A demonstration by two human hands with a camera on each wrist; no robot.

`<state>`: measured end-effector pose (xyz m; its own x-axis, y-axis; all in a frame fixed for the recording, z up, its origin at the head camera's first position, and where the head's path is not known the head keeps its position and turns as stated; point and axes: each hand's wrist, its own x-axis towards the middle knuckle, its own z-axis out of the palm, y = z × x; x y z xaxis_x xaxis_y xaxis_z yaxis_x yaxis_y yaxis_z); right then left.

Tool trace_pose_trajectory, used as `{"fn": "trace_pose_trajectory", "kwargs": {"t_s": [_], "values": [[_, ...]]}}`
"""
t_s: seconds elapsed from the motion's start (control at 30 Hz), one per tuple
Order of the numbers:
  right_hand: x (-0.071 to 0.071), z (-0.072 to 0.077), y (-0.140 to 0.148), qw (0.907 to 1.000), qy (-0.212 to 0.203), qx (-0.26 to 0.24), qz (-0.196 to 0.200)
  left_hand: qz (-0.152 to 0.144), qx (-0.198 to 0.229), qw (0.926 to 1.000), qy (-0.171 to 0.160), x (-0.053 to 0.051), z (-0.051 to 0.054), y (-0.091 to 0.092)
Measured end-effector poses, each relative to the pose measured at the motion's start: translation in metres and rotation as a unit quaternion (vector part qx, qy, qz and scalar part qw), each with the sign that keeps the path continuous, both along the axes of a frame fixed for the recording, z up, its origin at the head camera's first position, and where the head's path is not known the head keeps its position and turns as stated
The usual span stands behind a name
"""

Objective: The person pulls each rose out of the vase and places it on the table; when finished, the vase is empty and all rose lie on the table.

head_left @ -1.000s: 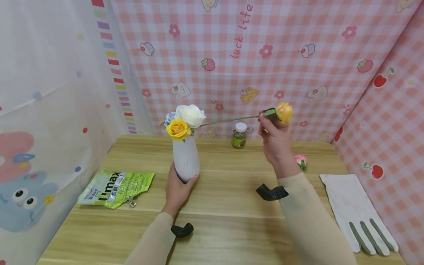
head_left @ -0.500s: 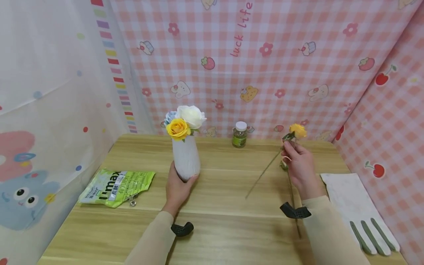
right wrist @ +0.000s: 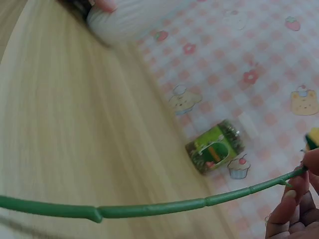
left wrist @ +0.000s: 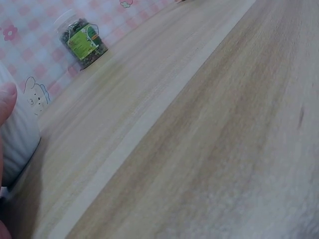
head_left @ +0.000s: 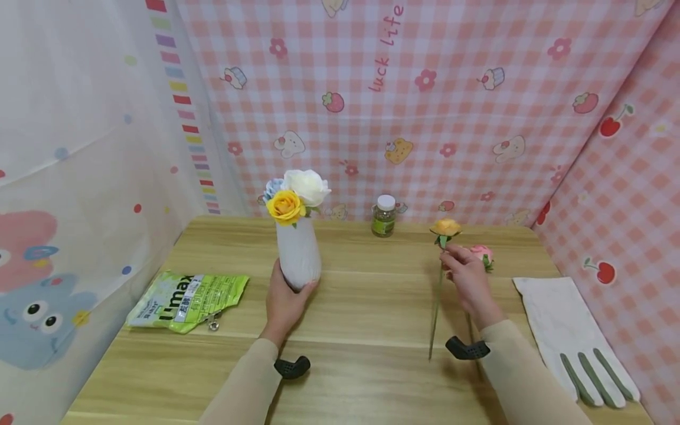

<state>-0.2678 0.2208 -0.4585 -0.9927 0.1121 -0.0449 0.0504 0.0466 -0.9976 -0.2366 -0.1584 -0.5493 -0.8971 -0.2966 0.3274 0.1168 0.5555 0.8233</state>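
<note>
My left hand (head_left: pixel 288 304) grips the lower part of a white ribbed vase (head_left: pixel 298 254), which stands on the table. In the vase are a yellow rose (head_left: pixel 286 207), a white rose (head_left: pixel 307 186) and a light blue flower (head_left: pixel 273 189). With thumb and fingers my right hand (head_left: pixel 468 277) pinches an orange-yellow rose (head_left: pixel 445 227) just below its bloom. Its long green stem (right wrist: pixel 149 210) hangs downward and crosses the right wrist view. Partly behind that hand lies a pink rose (head_left: pixel 481 254) on the table.
A glass jar (head_left: pixel 383 216) with a white lid stands by the back wall. On the left lies a green bag (head_left: pixel 186 302) with a small metal ring piece (head_left: pixel 213 323) beside it. A white glove (head_left: pixel 568 336) lies at the right on the wooden table (head_left: pixel 361 378).
My right hand has drawn the orange-yellow rose away from the vase, to the right and down. Its stem swung from nearly level to nearly upright. My left hand has stayed on the vase.
</note>
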Motion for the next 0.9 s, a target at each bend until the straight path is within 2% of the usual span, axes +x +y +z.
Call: {"fn": "trace_pose_trajectory", "kwargs": {"t_s": [0.17,0.3,0.43,0.67,0.9], "values": [[-0.004,-0.011,0.002,0.9942,0.027,0.102,0.021,-0.001,0.001,1.0,-0.003,0.0,0.001,-0.001],[-0.005,-0.017,0.003,0.9875,0.041,0.152,0.015,-0.002,-0.003,1.0,-0.005,-0.001,0.0,-0.001],[-0.005,-0.024,0.005,0.9865,0.036,0.16,0.003,-0.004,-0.004,1.0,-0.005,0.0,0.0,-0.001],[-0.006,-0.034,0.006,0.9899,0.017,0.14,-0.008,-0.006,-0.006,1.0,0.003,0.0,0.0,-0.001],[-0.005,-0.037,0.008,0.9805,-0.009,0.196,-0.007,-0.007,0.0,1.0,-0.003,0.002,0.003,-0.001]]}}
